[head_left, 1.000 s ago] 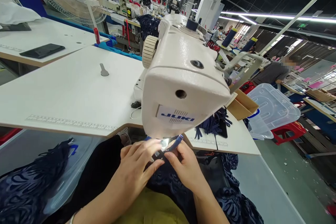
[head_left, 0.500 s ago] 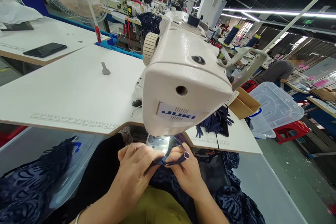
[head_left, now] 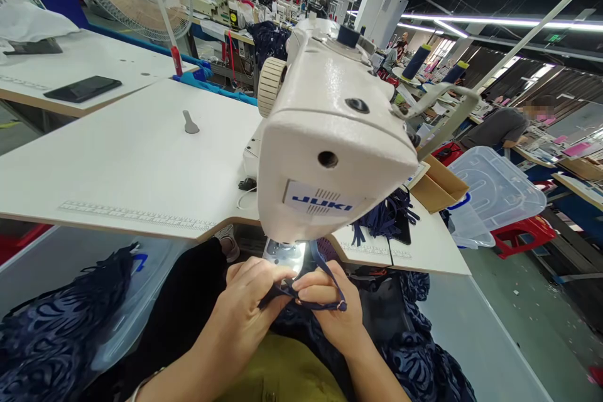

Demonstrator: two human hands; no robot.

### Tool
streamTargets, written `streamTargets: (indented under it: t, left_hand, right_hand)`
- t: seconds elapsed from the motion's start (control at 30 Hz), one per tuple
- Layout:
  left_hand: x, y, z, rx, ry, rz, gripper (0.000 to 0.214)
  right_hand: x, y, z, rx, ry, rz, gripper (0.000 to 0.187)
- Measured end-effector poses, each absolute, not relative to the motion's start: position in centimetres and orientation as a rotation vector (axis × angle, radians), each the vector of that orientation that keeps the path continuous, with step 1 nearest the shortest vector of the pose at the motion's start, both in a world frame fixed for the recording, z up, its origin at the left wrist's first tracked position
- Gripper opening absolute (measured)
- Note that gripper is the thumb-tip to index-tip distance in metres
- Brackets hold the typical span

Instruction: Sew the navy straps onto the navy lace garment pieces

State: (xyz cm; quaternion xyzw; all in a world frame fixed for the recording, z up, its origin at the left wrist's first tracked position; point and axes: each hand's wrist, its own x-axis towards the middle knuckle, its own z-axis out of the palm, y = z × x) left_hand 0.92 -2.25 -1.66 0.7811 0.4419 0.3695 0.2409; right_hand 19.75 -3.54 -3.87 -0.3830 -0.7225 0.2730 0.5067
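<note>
A narrow navy strap [head_left: 320,306] with a small metal ring [head_left: 341,305] loops around the fingers of my right hand [head_left: 336,317]. Thumb and fingers of that hand pinch the strap close to its end. My left hand [head_left: 249,295] is closed on dark navy fabric beside it, and the fingertips of both hands nearly meet. Just beyond them is the lit metal plate [head_left: 285,254] under the head of a white JUKI sewing machine [head_left: 330,157]. Navy patterned garments [head_left: 424,352] lie across my lap; the needle area is largely hidden.
A bundle of navy straps [head_left: 384,217] and a cardboard box [head_left: 438,185] sit right of the machine. On the left tabletop lies a small grey metal piece [head_left: 190,122]. Clear plastic bins [head_left: 499,188] stand at the right. A navy garment [head_left: 61,320] fills the lower left.
The strap loop with its ring has dropped and opened wider around my right fingers. My left hand's fingers have shifted slightly; both hands stay in front of the machine.
</note>
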Motion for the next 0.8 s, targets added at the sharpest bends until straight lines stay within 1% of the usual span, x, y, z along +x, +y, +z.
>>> streamTargets:
  t: [0.07, 0.13, 0.27, 0.37, 0.43, 0.5, 0.57, 0.67, 0.73, 0.8]
  left_hand:
    - [0.9, -2.3, -1.6, 2.152, 1.188, 0.962, 0.013]
    - [0.9, -2.3, -1.4, 2.176, 1.173, 0.919, 0.009]
    - [0.9, -2.3, -1.2, 2.232, 1.177, 0.947, 0.010]
    - [0.9, -2.3, -1.0, 2.287, 1.164, 0.938, 0.011]
    - [0.9, -2.4, -1.0, 2.315, 1.171, 0.894, 0.014]
    - [0.7, -2.4, -0.9, 2.353, 1.199, 0.861, 0.013]
    - [0.4, -2.5, -1.1, 2.419, 1.276, 0.928, 0.016]
    - [-0.2, -2.6, -1.8, 2.586, 1.385, 1.206, 0.028]
    - [-0.5, -2.5, -2.5, 2.758, 1.268, 1.276, 0.032]
    - [-0.8, -2.2, -3.3, 2.887, 1.087, 1.192, 0.037]
  right_hand:
    - [19.7, -3.5, -3.8, -0.893, -1.733, 0.623, 0.025]
    - [19.7, -3.4, -3.7, -0.890, -1.734, 0.613, 0.025]
    - [19.5, -3.4, -3.2, -0.931, -1.738, 0.681, 0.015]
    - [19.3, -3.4, -2.4, -0.963, -1.672, 0.794, 0.008]
    - [19.1, -3.4, -1.8, -1.061, -1.618, 0.910, 0.004]
    - [18.9, -3.2, -1.3, -1.198, -1.597, 0.976, 0.004]
    - [18.6, -2.8, -1.2, -1.311, -1.611, 0.924, 0.006]
    - [17.9, -2.1, -1.6, -1.353, -1.610, 0.813, 0.008]
    - [17.4, -1.7, -2.1, -1.324, -1.581, 0.803, 0.010]
    - [17.1, -1.5, -2.4, -1.324, -1.538, 0.794, 0.012]
